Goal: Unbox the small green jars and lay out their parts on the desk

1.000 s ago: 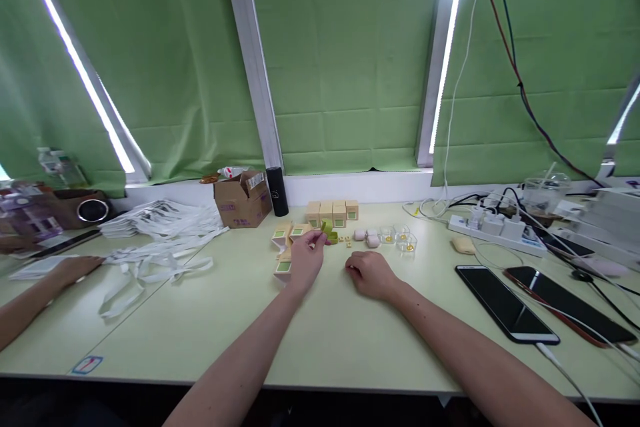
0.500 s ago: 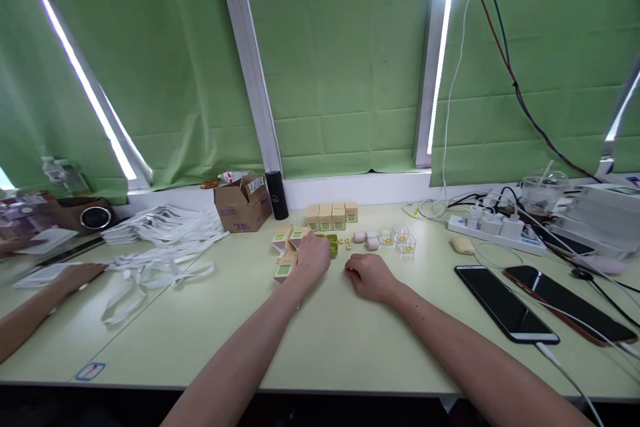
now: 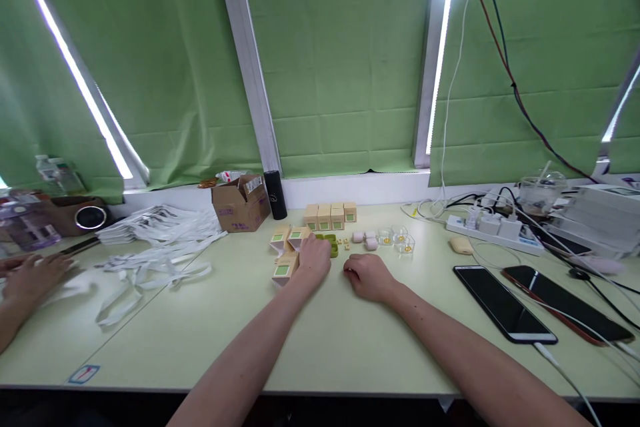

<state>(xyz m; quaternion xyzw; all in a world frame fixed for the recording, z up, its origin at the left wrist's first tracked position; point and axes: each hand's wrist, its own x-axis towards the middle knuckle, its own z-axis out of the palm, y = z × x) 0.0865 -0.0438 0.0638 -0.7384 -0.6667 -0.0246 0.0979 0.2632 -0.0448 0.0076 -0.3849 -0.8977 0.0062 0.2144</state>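
Note:
My left hand (image 3: 315, 260) is bent, back upward, beside several small cardboard boxes with green-framed labels, such as the front box (image 3: 283, 271). Its fingers look curled, and their tips and anything in them are hidden. Just beyond it, partly covered, is a small green tray (image 3: 333, 246). My right hand (image 3: 369, 277) rests closed on the table, with nothing visible in its curled fingers. Tiny gold-coloured pieces (image 3: 347, 245), pale pink cylinders (image 3: 371, 241) and clear containers with yellow centres (image 3: 405, 245) lie beyond the two hands.
A row of small boxes (image 3: 331, 216) stands behind, with a black cylinder (image 3: 275, 195) and an open carton (image 3: 241, 203) to the left. White straps (image 3: 160, 230) and another person's hand (image 3: 37, 280) are farther left. Phones (image 3: 505, 303), cables and a power strip (image 3: 495, 233) occupy the right.
My two hands stay nearly in place, and the view shifts slightly. At far left, the other person's hand has moved left and back from the straps.

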